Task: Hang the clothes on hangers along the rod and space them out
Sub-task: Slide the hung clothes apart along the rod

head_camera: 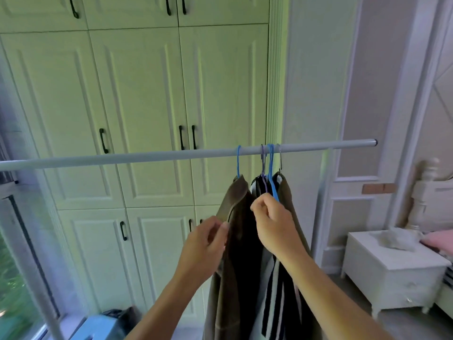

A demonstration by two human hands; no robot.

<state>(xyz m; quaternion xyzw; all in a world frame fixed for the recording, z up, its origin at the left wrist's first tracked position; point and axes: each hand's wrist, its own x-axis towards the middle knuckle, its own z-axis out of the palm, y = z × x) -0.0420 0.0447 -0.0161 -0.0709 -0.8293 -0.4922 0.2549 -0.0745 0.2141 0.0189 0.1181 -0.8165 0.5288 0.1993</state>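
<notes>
1. A pale grey rod (152, 157) crosses the view at a slight slant, higher at its capped right end, in front of a white panelled wardrobe (137, 99) with black handles
2. Four hangers hook over the rod right of its middle: a blue hanger (238, 160) stands a little apart on the left, then a purple hanger (262, 161), a second blue hanger (270, 165) and a metal hanger (279, 157) crowd close together
3. A brown garment (239, 192) hangs from the lone blue hanger; a black-and-white striped garment (275, 295) and an olive-brown garment (289, 209) hang in the tight bunch, pressed against one another
4. The left hand (208, 244) pinches the front edge of the brown garment between thumb and fingertips, well below the hook
5. The right hand (272, 222) is curled, thumb and forefinger pinching dark cloth at the top of the striped garment (the second blue hanger's sloping arm runs down behind its knuckles, so any hold on that hanger cannot be told)
6. The two hands are near each other but apart
7. At the right a white nightstand (392, 273) stands on the floor beside a pink cushion (437, 241); a window (12, 278) fills the lower left
</notes>
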